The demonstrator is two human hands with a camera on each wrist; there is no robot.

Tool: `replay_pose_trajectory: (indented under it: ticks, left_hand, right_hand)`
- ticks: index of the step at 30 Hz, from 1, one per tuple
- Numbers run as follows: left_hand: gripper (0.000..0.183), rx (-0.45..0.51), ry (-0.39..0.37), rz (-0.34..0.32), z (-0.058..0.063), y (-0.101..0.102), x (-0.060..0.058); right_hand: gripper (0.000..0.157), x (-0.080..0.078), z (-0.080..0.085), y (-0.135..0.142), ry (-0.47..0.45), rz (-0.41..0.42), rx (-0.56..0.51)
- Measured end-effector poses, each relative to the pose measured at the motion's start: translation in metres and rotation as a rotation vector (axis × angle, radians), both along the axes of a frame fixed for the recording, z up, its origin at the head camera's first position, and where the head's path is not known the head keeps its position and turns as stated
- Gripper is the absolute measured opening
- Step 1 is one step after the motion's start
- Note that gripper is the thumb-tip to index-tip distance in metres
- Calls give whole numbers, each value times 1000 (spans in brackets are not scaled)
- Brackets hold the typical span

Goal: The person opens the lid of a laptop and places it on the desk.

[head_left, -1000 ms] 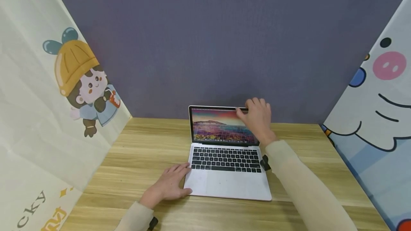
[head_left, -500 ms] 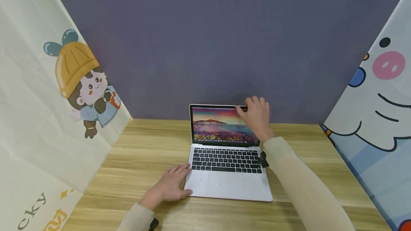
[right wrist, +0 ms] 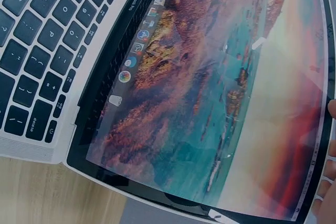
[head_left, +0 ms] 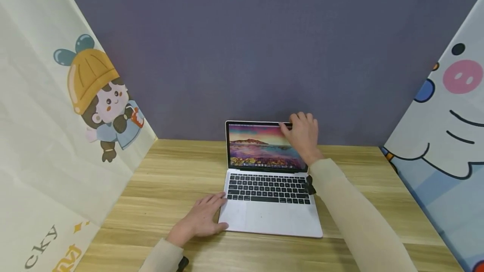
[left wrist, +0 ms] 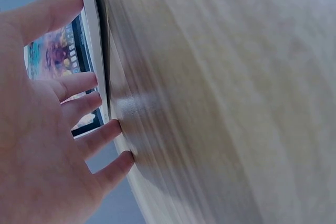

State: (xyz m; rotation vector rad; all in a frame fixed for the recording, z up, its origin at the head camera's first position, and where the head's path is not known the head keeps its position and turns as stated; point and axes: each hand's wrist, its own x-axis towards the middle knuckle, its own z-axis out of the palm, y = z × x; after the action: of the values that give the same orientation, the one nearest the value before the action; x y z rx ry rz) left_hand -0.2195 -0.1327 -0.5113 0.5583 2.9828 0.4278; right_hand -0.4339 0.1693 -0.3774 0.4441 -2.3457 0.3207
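Note:
A silver laptop (head_left: 270, 219) stands unfolded on the wooden table, its lit screen (head_left: 257, 148) showing a colourful coastal picture. At the top right of the screen, my right hand (head_left: 303, 135) grips the lid's edge, thumb in front and fingers behind. The right wrist view shows the screen close up, with fingertips (right wrist: 328, 169) at its far edge. My left hand (head_left: 202, 220) rests at the left side of the laptop's base, thumb at the front corner. Its fingers are spread and fairly straight along that side in the left wrist view, fingertips (left wrist: 90, 99) at the base's edge.
The wooden table (head_left: 170, 167) extends on both sides of the laptop. A dark grey-blue wall (head_left: 234, 45) rises close behind the lid. Panels with cartoon prints (head_left: 113, 100) flank the table left and right.
The laptop's lid has tilted further back with my right hand on it, and its top edge sits slightly higher in view. The screen picture looks clearer. My left hand stays at the base.

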Motion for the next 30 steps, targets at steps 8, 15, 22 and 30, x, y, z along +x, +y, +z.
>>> replay_pose_trajectory:
  ticks: [8,15,22,30]
  left_hand:
    - [77,-14,-16,4,2,0,-1]
    - [78,-14,-24,4,3,-2,-2]
    - [78,-7,-22,4,2,-3,-1]
    - [78,-1,-24,6,1,-1,-1]
  right_hand:
    - [40,-6,-2,-1,-9,-32,12]
    - [39,-3,1,-3,-39,-41,82]
    - [39,-4,0,0,-131,-3,122]
    - [46,-3,-2,5,-180,24,199]
